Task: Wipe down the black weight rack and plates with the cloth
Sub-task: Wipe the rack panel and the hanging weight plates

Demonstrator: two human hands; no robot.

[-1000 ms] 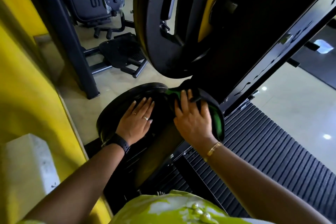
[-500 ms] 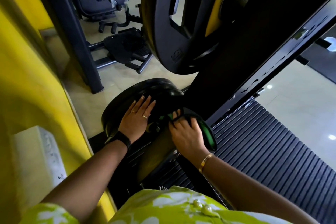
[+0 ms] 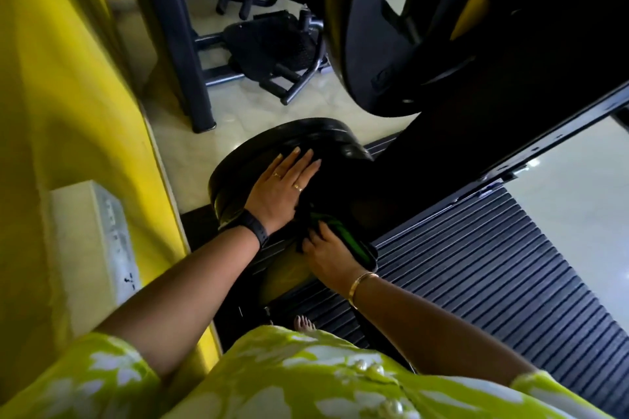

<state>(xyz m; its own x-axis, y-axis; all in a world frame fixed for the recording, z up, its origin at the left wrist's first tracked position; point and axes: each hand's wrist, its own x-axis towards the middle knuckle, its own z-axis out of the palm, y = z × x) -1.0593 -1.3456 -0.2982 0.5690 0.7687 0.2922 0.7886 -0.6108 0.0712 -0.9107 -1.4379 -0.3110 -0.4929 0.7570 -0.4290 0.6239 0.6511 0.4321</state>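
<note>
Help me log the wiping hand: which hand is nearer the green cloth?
Right. The right hand holds the cloth, fingers curled on it; the left hand lies flat on the stacked black plates just beside the cloth, not holding it.

I see a stack of black low plates [image 3: 299, 134] at the foot of the rack [image 3: 476, 146], rims upward, close above the floor. The left hand [image 3: 282, 190] lies flat on the nearest rim. A big plate [image 3: 360, 54] stands higher on the rack, upright, black with grip slots cut through it. The rack is a dark, slanted frame. The cloth [image 3: 352, 243], black with a green stripe, is bunched in the right hand [image 3: 328, 257] just beside the low plates.
</note>
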